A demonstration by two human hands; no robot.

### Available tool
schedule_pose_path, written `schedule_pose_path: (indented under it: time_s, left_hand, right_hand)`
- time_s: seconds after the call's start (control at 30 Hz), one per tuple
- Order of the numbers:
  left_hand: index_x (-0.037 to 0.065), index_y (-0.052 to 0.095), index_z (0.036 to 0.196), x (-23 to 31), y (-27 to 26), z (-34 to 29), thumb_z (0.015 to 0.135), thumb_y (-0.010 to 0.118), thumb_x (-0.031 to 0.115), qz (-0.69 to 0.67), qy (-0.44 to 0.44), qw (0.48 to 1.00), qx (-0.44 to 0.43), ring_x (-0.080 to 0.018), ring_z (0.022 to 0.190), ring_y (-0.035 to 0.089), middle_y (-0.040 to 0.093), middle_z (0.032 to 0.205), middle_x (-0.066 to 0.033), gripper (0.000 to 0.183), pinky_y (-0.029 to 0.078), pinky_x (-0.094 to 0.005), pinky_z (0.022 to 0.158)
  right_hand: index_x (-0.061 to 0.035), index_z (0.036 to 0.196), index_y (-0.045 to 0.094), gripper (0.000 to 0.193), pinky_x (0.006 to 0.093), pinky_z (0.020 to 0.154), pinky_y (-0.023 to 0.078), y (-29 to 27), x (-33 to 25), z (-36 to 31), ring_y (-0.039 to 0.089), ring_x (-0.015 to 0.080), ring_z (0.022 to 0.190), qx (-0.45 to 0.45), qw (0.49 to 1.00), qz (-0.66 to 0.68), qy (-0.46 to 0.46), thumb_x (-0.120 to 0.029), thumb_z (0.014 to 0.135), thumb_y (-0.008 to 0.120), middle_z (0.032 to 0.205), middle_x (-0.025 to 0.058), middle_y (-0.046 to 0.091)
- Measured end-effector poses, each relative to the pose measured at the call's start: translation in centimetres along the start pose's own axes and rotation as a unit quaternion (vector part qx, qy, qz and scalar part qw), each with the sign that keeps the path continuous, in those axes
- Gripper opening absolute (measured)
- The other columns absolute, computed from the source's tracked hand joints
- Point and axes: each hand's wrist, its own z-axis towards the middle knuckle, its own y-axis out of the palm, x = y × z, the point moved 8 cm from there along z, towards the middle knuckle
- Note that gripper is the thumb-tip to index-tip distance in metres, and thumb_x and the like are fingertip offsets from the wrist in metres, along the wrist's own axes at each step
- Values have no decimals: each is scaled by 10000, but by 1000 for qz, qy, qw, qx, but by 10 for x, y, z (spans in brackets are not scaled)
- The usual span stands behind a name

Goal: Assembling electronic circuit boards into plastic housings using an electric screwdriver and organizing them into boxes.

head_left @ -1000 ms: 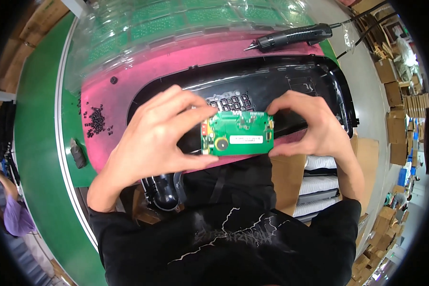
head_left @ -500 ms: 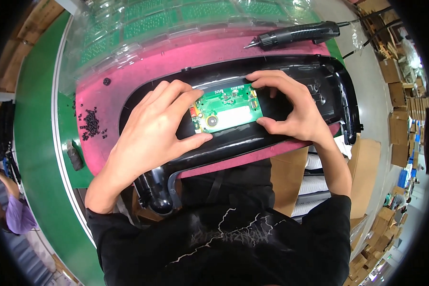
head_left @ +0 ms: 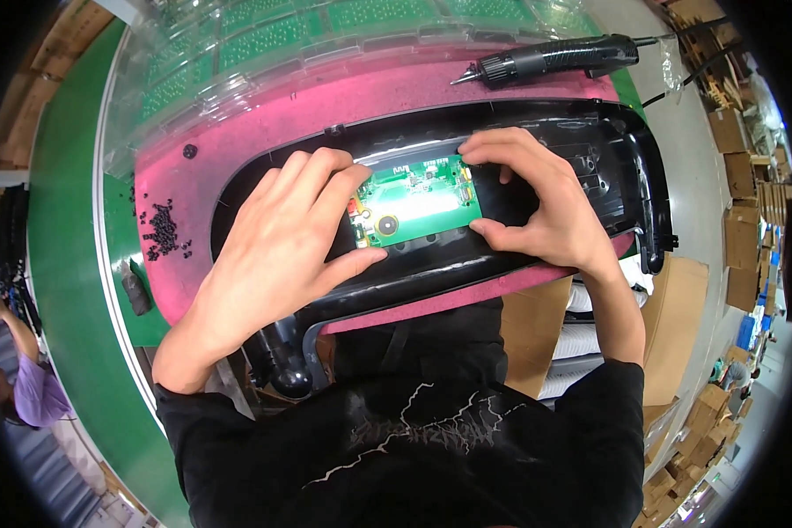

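Note:
A green circuit board [head_left: 422, 217] with a round black part and small components lies between my hands, over the inside of a long black plastic housing [head_left: 396, 280]. My left hand [head_left: 282, 231] grips the board's left end, thumb at the lower corner and fingers at the upper one. At the right end, my right hand [head_left: 547, 195] pinches the board between thumb and forefinger. Whether the board touches the housing beneath it, I cannot tell. Glare whitens the middle of the board.
The housing rests on a pink mat [head_left: 172, 172]. Beyond it lie a black electric screwdriver [head_left: 554, 62] and clear plastic trays [head_left: 264, 53] of green boards. Small black screws [head_left: 162, 231] are heaped at left, near a dark wrapped lump [head_left: 135, 289]. Another person's arm [head_left: 18, 330] shows far left.
My hands keep their grip on the board, which sits almost where it was. The view has shifted slightly, and the glare on the board is larger.

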Motion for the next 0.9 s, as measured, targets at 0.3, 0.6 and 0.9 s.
schedule_pose_path:
  time_s: [0.3, 0.6, 0.9]
  left_hand:
    - [12, 531, 1200, -1, 2, 0, 705, 789, 259, 4, -8, 1000, -17, -318, 1037, 520, 513, 1153, -130, 610, 428, -400, 872]
    - [15, 525, 1207, 0, 1, -2, 702, 791, 291, 12, 8, 1000, -4, -320, 1041, 512, 507, 1159, -130, 633, 424, -401, 872]
    - [2, 481, 1270, -4, 7, -7, 700, 795, 328, 14, 15, 1000, -12, -313, 1060, 496, 486, 1191, -138, 727, 409, -403, 894]
  right_hand:
    - [-47, 1149, 584, 522, 329, 767, 511, 1, 1, 1, 586, 265, 1037, -8, 1000, 4, 5, -75, 668, 785, 1218, 97, 586]
    - [-43, 1152, 590, 567, 320, 779, 480, 1, 1, 0, 575, 254, 1067, -10, 1000, 1, 9, -47, 617, 778, 1208, 109, 590]
    - [-39, 1254, 530, 615, 366, 869, 484, -34, -13, 2, 581, 249, 1053, 26, 997, -56, 48, -125, 701, 785, 1158, 129, 586]
